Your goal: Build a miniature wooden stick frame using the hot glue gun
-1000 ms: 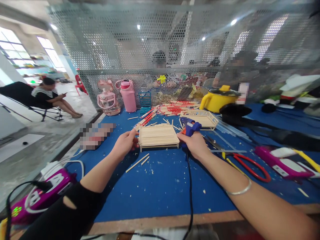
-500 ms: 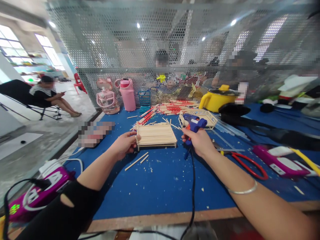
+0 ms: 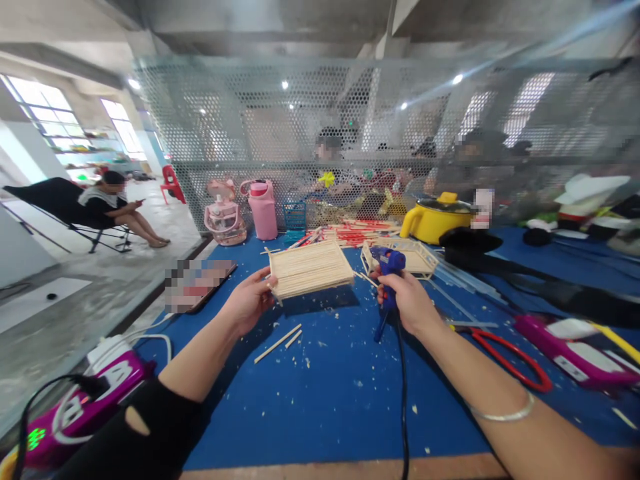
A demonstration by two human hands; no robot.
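My left hand (image 3: 254, 298) pinches the left end of a flat panel of pale wooden sticks (image 3: 313, 268). The panel hangs tilted just above the blue tabletop (image 3: 320, 393), its shadow beneath it. In my right hand (image 3: 407, 297) is a blue hot glue gun (image 3: 390, 261), fingers wrapped round its handle, with a black cord (image 3: 403, 380) running down toward the table's front edge. Behind the glue gun lies a second stick frame (image 3: 417, 260) with low railed sides. Two loose sticks (image 3: 278, 343) rest in front of the panel.
Red-and-white wrapped sticks (image 3: 355, 232) lie in a pile at the back, near pink bottles (image 3: 263, 210) and a yellow pot (image 3: 435, 220). To the right are red-handled pliers or scissors (image 3: 515, 363), clear glue sticks (image 3: 465, 273) and a purple power strip (image 3: 575, 350). A phone (image 3: 210, 287) lies left.
My left hand has lifted the stick panel off the table and tilted it. My right hand still holds the glue gun, slightly farther right. The camera view has tipped upward.
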